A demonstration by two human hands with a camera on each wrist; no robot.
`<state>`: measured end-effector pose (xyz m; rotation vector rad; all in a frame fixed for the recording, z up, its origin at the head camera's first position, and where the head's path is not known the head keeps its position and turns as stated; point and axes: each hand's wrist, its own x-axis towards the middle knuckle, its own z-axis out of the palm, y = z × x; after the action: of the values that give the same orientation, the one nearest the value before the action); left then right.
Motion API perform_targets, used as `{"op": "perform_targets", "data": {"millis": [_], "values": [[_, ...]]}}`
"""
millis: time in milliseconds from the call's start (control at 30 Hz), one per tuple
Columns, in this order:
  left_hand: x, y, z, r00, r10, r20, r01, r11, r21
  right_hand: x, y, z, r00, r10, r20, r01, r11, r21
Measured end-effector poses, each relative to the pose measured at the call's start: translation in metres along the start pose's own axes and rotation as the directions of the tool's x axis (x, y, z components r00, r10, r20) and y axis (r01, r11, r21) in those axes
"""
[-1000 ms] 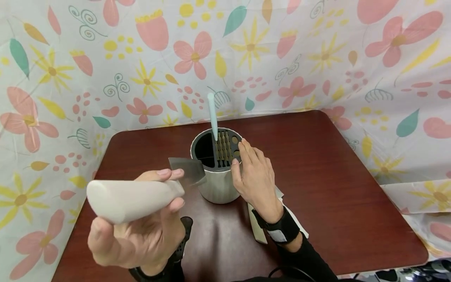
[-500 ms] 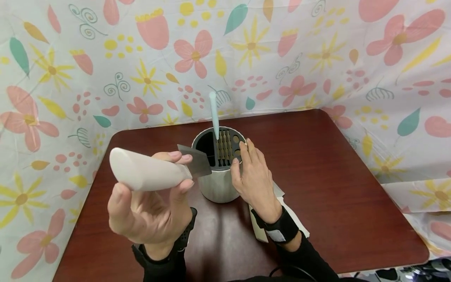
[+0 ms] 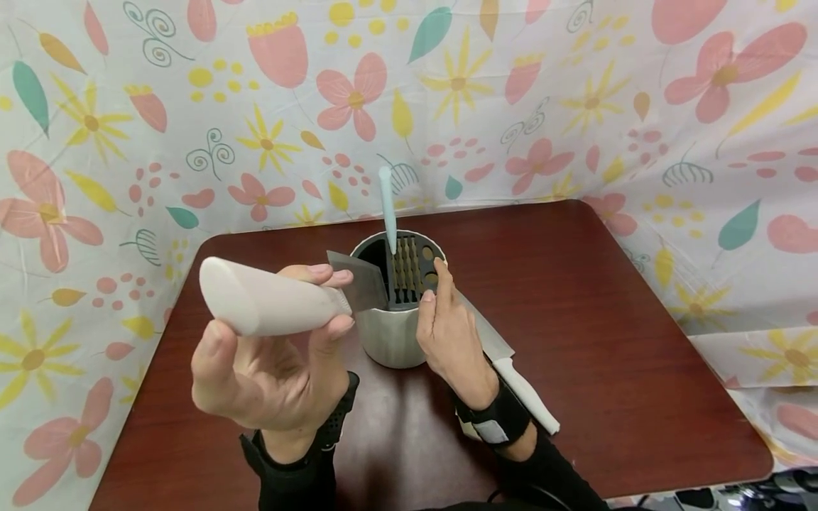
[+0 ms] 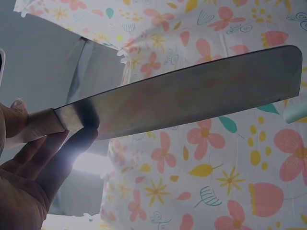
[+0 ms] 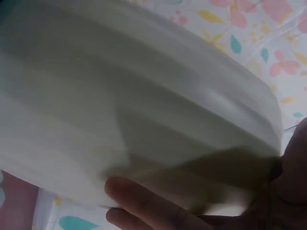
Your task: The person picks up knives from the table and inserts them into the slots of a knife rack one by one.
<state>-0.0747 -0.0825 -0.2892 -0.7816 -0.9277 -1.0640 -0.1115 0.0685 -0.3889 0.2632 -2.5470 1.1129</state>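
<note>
My left hand (image 3: 275, 376) holds a kitchen knife by its pale handle (image 3: 271, 297), pinched between thumb and fingers. In the left wrist view the knife's broad blade (image 4: 192, 91) stretches out flat with a blunt end. From the head it overlaps the left rim of a whitish round knife holder (image 3: 393, 341); whether it touches cannot be told. My right hand (image 3: 450, 337) grips the holder's right side, index finger at the rim. In the right wrist view its fingers (image 5: 144, 203) lie along the ribbed wall. A light-blue handle (image 3: 388, 209) stands up from the holder's slots.
A second knife with a white handle (image 3: 527, 397) lies on the brown table (image 3: 607, 341), right of the holder and partly behind my right wrist. A pale flat piece (image 3: 469, 429) shows under that wrist. A flower-printed cloth (image 3: 543, 78) hangs behind the table.
My left hand has carried the knife up and right, closer to the holder. The right hand has shifted lower on the holder's side, uncovering more of the knife on the table.
</note>
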Motion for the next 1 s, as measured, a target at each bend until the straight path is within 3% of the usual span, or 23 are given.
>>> {"op": "perform_targets", "data": {"millis": [533,1000], "values": [[0.001,-0.010,0.006,0.997,-0.058,0.048,0.059,0.998,-0.022,-0.002,0.002,0.005,0.998,0.052,0.024,-0.053,0.998,0.040],[-0.002,-0.014,0.007,0.981,-0.109,0.157,0.109,0.994,0.010,-0.001,0.004,0.004,0.998,0.058,0.040,-0.060,0.997,0.041]]}}
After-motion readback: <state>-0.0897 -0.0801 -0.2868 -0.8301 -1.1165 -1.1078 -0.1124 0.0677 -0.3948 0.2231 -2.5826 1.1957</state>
